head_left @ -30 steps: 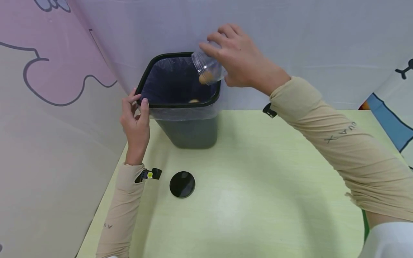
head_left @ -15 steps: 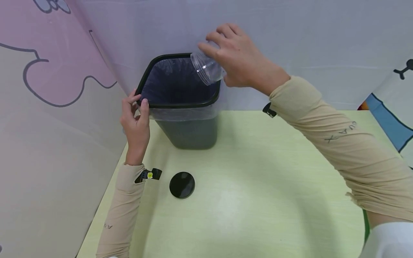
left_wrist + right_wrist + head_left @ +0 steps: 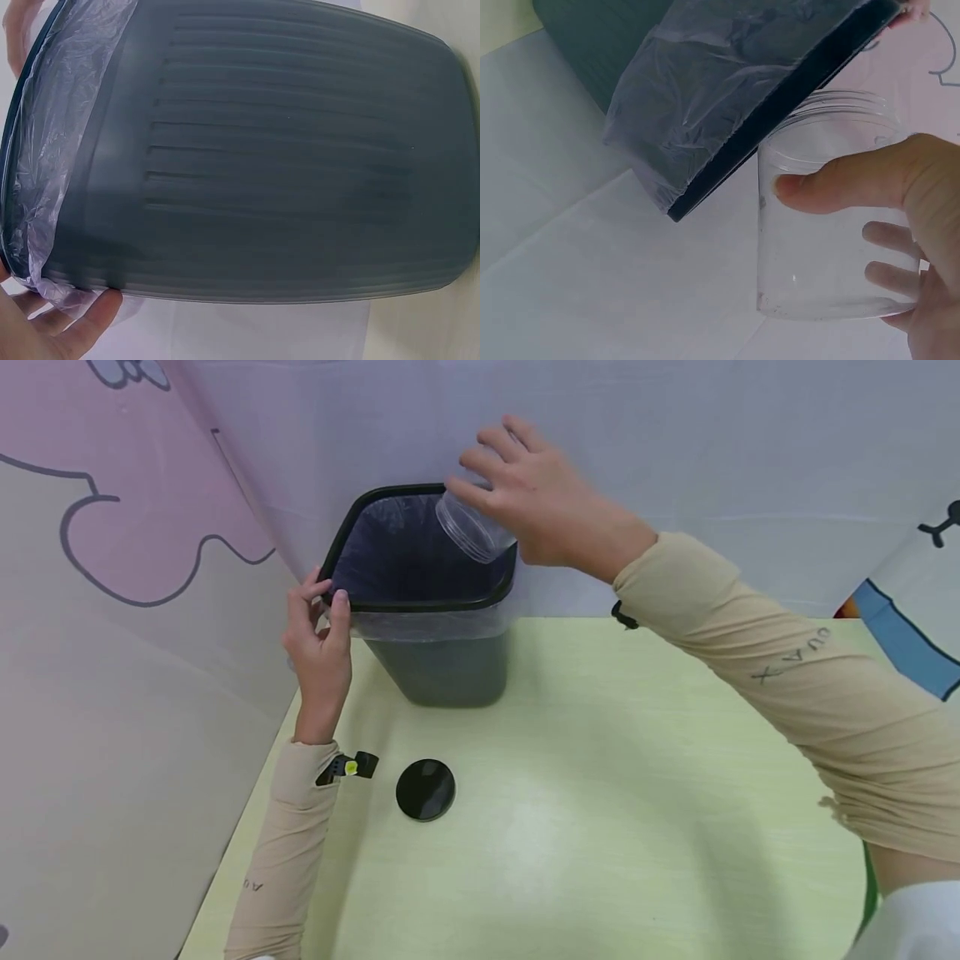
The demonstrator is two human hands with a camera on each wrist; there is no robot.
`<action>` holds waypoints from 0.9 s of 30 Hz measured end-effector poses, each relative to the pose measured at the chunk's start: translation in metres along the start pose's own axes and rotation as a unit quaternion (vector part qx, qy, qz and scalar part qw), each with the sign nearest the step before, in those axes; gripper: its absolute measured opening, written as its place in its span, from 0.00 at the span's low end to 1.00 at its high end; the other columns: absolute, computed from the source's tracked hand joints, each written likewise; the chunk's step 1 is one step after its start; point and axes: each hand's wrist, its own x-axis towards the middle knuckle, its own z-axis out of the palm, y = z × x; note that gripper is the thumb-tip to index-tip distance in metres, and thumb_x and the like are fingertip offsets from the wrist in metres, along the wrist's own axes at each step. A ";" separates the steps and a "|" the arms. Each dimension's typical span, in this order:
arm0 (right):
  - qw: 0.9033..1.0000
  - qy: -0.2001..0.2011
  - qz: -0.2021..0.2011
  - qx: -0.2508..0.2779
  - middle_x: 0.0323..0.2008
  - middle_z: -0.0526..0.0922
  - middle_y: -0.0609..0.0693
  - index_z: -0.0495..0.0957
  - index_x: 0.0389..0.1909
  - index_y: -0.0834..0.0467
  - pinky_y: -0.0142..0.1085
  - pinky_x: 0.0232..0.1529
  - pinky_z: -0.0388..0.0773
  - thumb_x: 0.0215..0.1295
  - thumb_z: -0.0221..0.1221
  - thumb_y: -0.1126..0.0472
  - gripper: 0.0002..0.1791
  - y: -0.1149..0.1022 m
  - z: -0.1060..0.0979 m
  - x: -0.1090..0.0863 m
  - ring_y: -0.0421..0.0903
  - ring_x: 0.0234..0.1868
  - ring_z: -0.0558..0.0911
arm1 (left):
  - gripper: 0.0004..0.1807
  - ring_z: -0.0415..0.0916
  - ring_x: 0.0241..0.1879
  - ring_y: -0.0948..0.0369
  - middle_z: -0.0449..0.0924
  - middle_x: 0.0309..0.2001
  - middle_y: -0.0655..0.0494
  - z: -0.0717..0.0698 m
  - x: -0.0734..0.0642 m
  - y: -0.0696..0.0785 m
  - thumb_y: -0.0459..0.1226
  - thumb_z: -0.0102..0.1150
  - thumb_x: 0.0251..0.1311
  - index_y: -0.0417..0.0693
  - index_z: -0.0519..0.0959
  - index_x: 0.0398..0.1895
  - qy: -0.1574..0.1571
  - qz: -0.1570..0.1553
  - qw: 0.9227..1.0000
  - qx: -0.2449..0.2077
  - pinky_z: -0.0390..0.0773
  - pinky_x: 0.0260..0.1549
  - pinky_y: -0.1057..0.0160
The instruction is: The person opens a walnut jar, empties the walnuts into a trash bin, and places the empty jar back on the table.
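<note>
A clear plastic jar (image 3: 810, 262) is gripped by my right hand (image 3: 536, 497), thumb on one side and fingers round the other. It is tilted over the right side of the trash can (image 3: 450, 672), its threaded mouth past the rim, and only a few specks show inside it. My left hand (image 3: 318, 652) pinches the can's near left corner, over the black rim and the clear bag folded outside. In the left wrist view, the fingers (image 3: 94, 319) press the folded bag edge (image 3: 64, 150) against the can's wall.
A round black lid (image 3: 425, 790) lies on the pale green table (image 3: 600, 777) in front of the can. A light curtain (image 3: 712, 460) hangs right behind the can, and a printed cloth (image 3: 150, 693) stands at the left.
The round tan pieces in the jar's mouth a second ago are gone from it, and the tan piece inside the can is out of sight. My right hand has shifted slightly left with the jar.
</note>
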 end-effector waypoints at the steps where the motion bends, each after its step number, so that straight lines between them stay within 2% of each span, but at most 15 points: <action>1: 1.000 -0.001 -0.007 -0.009 0.59 0.59 0.62 0.55 0.63 0.59 0.49 0.62 0.40 0.43 0.62 0.67 0.43 -0.001 0.000 0.000 0.61 0.61 0.54 | 0.17 0.70 0.49 0.65 0.64 0.58 0.68 0.000 0.000 0.000 0.45 0.48 0.58 0.45 0.70 0.47 0.000 0.000 1.000 -0.002 0.68 0.27 0.72; 5: 0.999 -0.004 -0.030 -0.030 0.59 0.59 0.63 0.55 0.63 0.60 0.48 0.63 0.36 0.46 0.60 0.69 0.41 -0.004 0.000 0.001 0.61 0.62 0.53 | 0.17 0.70 0.50 0.65 0.64 0.58 0.68 0.001 0.000 -0.002 0.45 0.47 0.59 0.45 0.70 0.47 -0.002 0.000 1.000 -0.002 0.68 0.27 0.71; 9: 0.998 -0.001 -0.048 -0.031 0.59 0.59 0.64 0.57 0.63 0.60 0.48 0.63 0.36 0.48 0.59 0.70 0.38 -0.006 0.002 0.002 0.61 0.61 0.53 | 0.18 0.70 0.50 0.66 0.64 0.58 0.68 0.002 0.000 -0.002 0.45 0.47 0.59 0.45 0.70 0.47 -0.004 0.002 1.000 0.000 0.68 0.27 0.71; 13: 0.998 0.013 -0.052 -0.015 0.58 0.61 0.64 0.58 0.62 0.60 0.48 0.63 0.38 0.47 0.59 0.72 0.37 -0.006 0.004 0.002 0.61 0.61 0.55 | 0.19 0.70 0.49 0.65 0.64 0.58 0.67 0.001 -0.001 0.006 0.44 0.47 0.59 0.41 0.70 0.47 -0.003 0.001 1.000 -0.003 0.68 0.27 0.71; 18: 0.999 0.031 -0.035 0.002 0.55 0.63 0.64 0.59 0.60 0.61 0.50 0.61 0.46 0.44 0.59 0.71 0.37 -0.002 0.004 0.002 0.61 0.57 0.58 | 0.16 0.70 0.50 0.62 0.66 0.58 0.64 0.000 -0.005 0.025 0.41 0.46 0.59 0.39 0.70 0.46 0.000 -0.003 1.000 -0.012 0.68 0.28 0.72; 21: 0.999 0.035 -0.013 0.014 0.53 0.64 0.63 0.59 0.59 0.60 0.50 0.56 0.52 0.43 0.59 0.68 0.37 0.001 0.001 0.001 0.60 0.53 0.60 | 0.15 0.70 0.50 0.61 0.66 0.58 0.63 0.001 -0.006 0.030 0.39 0.46 0.59 0.40 0.70 0.46 0.001 -0.005 1.000 -0.014 0.68 0.28 0.72; 24: 0.998 0.046 0.011 0.028 0.51 0.66 0.62 0.61 0.58 0.60 0.50 0.51 0.56 0.42 0.60 0.64 0.36 0.004 -0.001 0.000 0.60 0.50 0.62 | 0.16 0.70 0.49 0.61 0.66 0.58 0.64 0.002 -0.005 0.027 0.40 0.47 0.59 0.38 0.69 0.46 0.000 -0.003 1.000 -0.013 0.68 0.28 0.71; 27: 0.998 0.058 0.027 0.022 0.50 0.67 0.62 0.61 0.57 0.61 0.50 0.49 0.59 0.41 0.63 0.58 0.39 0.006 -0.004 -0.001 0.59 0.49 0.64 | 0.18 0.70 0.49 0.63 0.65 0.58 0.66 0.003 -0.002 0.017 0.42 0.47 0.59 0.37 0.69 0.47 -0.002 0.001 1.000 -0.008 0.68 0.28 0.70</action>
